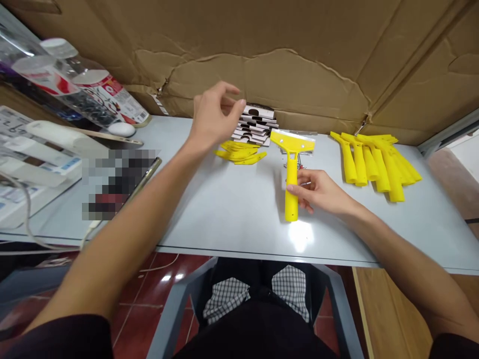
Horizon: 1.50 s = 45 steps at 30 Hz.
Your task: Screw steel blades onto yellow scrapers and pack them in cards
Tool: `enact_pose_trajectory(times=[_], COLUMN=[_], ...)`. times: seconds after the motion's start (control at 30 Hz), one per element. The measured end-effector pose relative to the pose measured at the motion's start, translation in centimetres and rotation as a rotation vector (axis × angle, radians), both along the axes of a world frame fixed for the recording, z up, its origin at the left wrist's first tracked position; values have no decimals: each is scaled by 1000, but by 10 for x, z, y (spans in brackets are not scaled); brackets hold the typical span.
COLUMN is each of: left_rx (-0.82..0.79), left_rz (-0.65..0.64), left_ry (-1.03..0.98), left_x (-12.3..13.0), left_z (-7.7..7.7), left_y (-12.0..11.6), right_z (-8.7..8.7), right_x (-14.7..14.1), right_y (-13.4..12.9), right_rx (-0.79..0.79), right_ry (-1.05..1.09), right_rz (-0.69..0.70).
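Observation:
My right hand (312,189) pinches the handle of a yellow scraper (292,174), held upright above the table with its wide head away from me. My left hand (217,112) is raised near the cardboard at the back, fingers apart and nothing seen in them. Beside and below that hand lie a stack of small white boxes or sleeves (258,122) and a pile of flat yellow pieces (241,152). Small metal parts (297,162) show partly behind the scraper. Several yellow handles (374,159) lie in a row at the right.
Plastic bottles (108,94) stand at the back left, near a white mouse-like object (121,129). A phone-like device (142,182) and a white cable (28,214) are at the left. Brown cardboard (280,85) lines the back of the grey table (232,214).

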<state>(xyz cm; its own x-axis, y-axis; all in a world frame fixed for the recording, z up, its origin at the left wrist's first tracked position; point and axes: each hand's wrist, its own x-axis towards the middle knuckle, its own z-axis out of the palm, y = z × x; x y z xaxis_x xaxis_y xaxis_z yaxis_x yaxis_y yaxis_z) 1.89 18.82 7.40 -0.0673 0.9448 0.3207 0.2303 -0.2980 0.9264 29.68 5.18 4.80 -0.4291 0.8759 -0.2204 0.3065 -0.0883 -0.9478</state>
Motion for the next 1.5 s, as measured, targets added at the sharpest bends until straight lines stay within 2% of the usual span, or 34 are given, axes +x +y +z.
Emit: enact_pose_trajectory(times=[0.1,0.17,0.27,0.37,0.43,0.53,0.63,0.8,0.9,0.97,1.17,1.33,1.5], left_rx=[-85,-145,-170,-95,-45,76,166,160,159,214,665,1055,1204], left_rz=[97,108,60,-22,-22,-46,-136,-312,-333,-311,-212,-241,-315], left_ry=[116,137,141,76,34,-1,-23,-70,-29,31,511,710,853], left_x=[-11,-13,-15,-18,-19,-17,-9,10,12,11,13,19,25], left_z=[-9,-18,-26,-24,-20,-17,-17,-20,-22,-24,-29,-30,-25], left_y=[44,61,68,64,61,51,24,-32,-47,-51,-64,-76,-94], right_z=[0,0,1,2,2,2,3,10,13,14,15,11,10], right_x=[4,6,10,15,18,21,23,26,30,33,41,40,36], right_y=[3,5,8,12,14,17,19,21,23,25,31,30,29], right_rx=[8,18,46,77,94,109,123,170,198,227,176,114,61], right_ry=[10,10,-6,-16,-1,34,57,112,152,199,364,444,453], right_rz=[-25,-32,-45,-69,-89,-118,-157,-228,-260,-286,-418,-395,-407])
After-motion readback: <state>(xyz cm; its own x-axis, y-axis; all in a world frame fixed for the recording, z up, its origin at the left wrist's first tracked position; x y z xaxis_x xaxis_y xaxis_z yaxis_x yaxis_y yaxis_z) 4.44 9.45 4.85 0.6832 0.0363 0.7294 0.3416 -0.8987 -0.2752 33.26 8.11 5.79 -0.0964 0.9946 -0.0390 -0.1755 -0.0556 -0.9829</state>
